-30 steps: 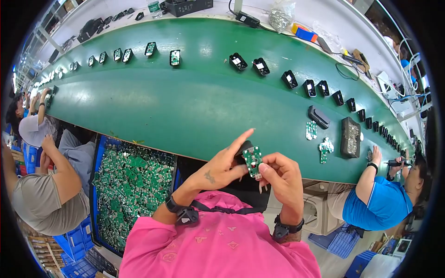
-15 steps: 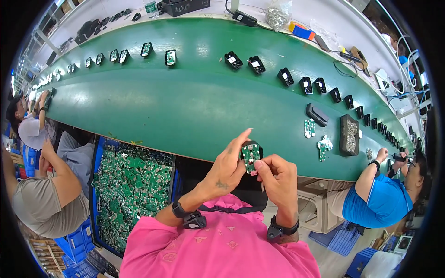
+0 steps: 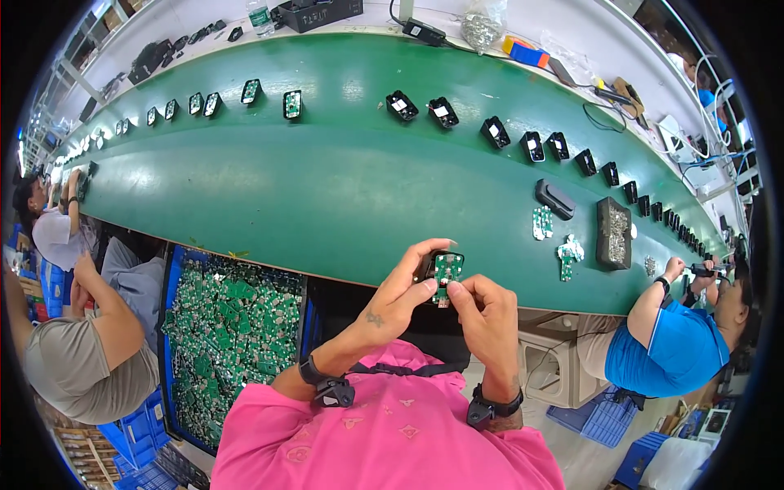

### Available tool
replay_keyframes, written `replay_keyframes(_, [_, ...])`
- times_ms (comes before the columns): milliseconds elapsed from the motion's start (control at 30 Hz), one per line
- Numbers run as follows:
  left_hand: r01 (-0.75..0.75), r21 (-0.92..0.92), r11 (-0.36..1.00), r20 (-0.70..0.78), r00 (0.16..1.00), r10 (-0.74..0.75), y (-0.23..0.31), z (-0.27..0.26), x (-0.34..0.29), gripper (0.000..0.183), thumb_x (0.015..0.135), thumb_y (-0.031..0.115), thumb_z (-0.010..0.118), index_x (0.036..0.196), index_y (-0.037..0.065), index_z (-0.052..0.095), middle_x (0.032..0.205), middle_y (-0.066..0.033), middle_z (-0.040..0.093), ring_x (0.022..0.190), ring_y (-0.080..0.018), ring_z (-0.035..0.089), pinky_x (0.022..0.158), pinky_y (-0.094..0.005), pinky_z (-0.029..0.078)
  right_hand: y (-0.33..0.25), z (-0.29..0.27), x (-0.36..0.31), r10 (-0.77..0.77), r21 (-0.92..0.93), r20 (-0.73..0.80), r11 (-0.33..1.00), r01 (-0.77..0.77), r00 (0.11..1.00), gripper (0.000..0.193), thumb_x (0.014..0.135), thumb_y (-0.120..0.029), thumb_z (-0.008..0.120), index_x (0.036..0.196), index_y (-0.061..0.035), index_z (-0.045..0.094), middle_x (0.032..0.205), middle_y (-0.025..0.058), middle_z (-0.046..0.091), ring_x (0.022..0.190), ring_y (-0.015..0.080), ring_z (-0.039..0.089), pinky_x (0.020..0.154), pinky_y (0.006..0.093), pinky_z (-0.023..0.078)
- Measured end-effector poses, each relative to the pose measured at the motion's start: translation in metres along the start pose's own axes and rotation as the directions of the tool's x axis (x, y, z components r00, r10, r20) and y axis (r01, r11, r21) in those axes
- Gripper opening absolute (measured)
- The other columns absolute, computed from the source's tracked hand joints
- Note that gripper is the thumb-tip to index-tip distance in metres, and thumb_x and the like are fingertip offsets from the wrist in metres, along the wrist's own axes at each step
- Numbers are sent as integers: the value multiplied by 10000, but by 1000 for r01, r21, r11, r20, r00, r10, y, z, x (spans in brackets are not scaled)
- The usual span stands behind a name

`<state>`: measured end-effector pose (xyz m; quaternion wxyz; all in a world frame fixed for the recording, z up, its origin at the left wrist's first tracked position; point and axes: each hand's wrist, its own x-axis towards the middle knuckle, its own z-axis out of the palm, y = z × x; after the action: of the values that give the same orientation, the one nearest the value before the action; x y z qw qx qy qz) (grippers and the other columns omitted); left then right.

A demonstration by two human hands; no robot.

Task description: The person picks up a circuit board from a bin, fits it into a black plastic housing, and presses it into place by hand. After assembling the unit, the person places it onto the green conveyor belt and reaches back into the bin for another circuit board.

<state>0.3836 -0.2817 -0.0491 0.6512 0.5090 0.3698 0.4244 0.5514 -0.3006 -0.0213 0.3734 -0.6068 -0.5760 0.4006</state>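
Observation:
In front of my chest, above the near edge of the bench, both hands hold a green circuit board that sits against a small black plastic case. My left hand wraps the case from the left, its thumb lying on the board's edge. From the right, my right hand presses its thumb and fingers on the board's lower right side. Whether the board is fully seated in the case I cannot tell. The case's underside is hidden by my fingers.
A blue-rimmed bin full of circuit boards stands at left. Black cases line the green bench. At right lie a closed black case, loose boards and a box of small metal parts. Co-workers sit on both sides.
My left thumb has come onto the board's edge, and my right thumb stays pressed at its side. The board and case have shifted slightly to the right.

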Motion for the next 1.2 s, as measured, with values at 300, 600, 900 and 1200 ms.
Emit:
replay_keyframes(300, [-7, -32, 999, -34, 999, 6, -5, 9, 2, 390, 999, 89, 428, 1371, 12, 341, 1383, -147, 465, 1246, -196, 481, 1085, -349, 394, -9, 3, 0, -65, -158, -4, 985, 63, 998, 308, 925, -191, 674, 714, 12, 579, 550, 132, 539, 444, 237, 492, 465, 363, 366])
replay_keyframes(600, [93, -138, 986, -91, 990, -106, -3, 7, 7, 343, 1016, 79, 396, 1352, 13, 394, 1366, -123, 515, 1198, -169, 525, 1013, -313, 451, 19, 13, 8, 7, -9, 0, 1000, -7, 1000, 225, 943, -174, 648, 1035, 31, 648, 669, 111, 637, 513, 182, 595, 496, 346, 445])
replay_keyframes(900, [64, 350, 934, -83, 996, -37, -5, -10, 19, 424, 1000, 75, 489, 1419, 12, 486, 1084, -53, 648, 935, -91, 580, 855, -243, 487, 14, 14, 20, -30, 79, 61, 997, 25, 998, 433, 984, -112, 555, 1393, 17, 495, 875, 197, 680, 724, 273, 688, 660, 364, 527])
replay_keyframes(1200, [-79, 504, 860, -228, 948, 221, -12, -11, 22, 354, 963, 89, 521, 1298, -17, 562, 1134, -203, 675, 1004, -264, 691, 869, -337, 522, 31, 48, 41, -272, 50, -91, 959, 277, 958, 353, 997, -105, 499, 1330, -1, 553, 1025, 173, 707, 852, 214, 699, 745, 329, 554])
